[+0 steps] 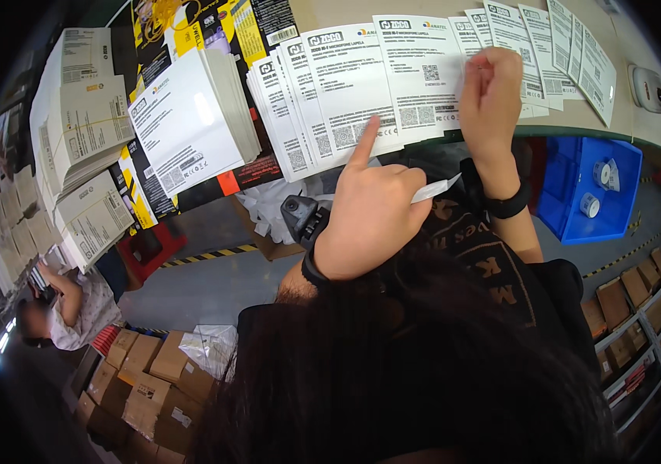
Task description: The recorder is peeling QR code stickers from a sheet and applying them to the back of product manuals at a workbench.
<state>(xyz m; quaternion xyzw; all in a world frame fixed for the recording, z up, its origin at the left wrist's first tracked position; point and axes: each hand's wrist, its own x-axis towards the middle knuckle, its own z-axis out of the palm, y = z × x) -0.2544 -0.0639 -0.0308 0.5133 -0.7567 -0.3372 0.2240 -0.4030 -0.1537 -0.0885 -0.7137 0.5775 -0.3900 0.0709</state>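
Several white printed cards [350, 85] lie fanned in an overlapping row along the table edge. My left hand [369, 213] hovers over them, its index finger stretched out and pressing on one card. Its other fingers are curled around a white paper strip [437, 188] that sticks out to the right. A black band with a small device [299, 220] sits on that wrist. My right hand [491, 85] is farther right on the row, thumb and fingers pinched together against a card. What is between those fingertips is hidden. A black band circles that wrist too.
A thick stack of white flat cards [187, 116] and taller piles [83, 124] stand at the left. A blue bin [555, 193] with tape rolls sits below the table edge at the right. Another person [67, 309] sits lower left near cardboard boxes [152, 379].
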